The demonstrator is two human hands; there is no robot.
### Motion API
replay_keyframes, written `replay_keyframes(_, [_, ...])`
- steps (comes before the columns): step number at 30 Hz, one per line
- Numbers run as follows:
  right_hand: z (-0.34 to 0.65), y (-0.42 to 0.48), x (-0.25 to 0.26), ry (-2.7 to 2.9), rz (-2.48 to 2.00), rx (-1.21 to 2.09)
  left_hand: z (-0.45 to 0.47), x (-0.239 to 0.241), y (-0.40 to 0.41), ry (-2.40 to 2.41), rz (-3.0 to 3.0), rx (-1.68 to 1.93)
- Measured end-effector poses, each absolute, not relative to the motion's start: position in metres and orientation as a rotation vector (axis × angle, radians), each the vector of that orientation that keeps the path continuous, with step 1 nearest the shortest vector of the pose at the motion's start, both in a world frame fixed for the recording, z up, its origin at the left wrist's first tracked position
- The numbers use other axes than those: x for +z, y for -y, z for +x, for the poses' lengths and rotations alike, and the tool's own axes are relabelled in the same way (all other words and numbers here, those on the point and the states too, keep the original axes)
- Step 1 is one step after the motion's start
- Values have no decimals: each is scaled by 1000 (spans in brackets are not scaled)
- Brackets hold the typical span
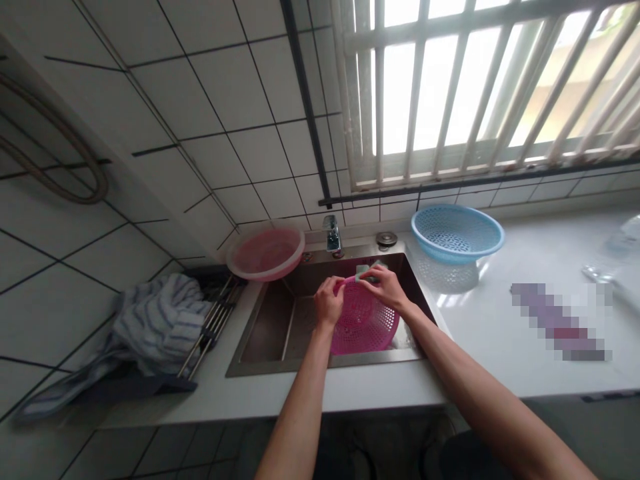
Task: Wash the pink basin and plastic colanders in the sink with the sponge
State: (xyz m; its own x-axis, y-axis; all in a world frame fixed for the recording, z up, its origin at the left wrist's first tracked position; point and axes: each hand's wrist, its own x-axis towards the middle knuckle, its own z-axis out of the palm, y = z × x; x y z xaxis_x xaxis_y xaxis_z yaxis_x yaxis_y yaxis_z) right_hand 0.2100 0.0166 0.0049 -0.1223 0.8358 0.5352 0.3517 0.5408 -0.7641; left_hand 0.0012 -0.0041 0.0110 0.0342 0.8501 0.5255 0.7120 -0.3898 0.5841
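Over the steel sink (260, 333) I hold a bright pink plastic colander (363, 327), tilted with its perforated underside toward me. My left hand (329, 301) is closed on its left rim. My right hand (384, 287) is closed on a small green sponge (364, 270) pressed against the colander's top rim. The tap (331, 235) stands just behind the hands.
A translucent pink basin (265, 252) rests at the sink's back left corner. A blue colander (457, 232) sits on the white counter (500, 360) to the right. Striped cloth (160, 313) lies over a dish rack on the left. Tiled walls and a barred window are behind.
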Motion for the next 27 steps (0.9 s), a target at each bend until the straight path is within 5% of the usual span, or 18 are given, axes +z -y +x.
replay_keyframes(27, [210,-21,-4,1961,-1077,134,1,12,8,-1546,2120,1342])
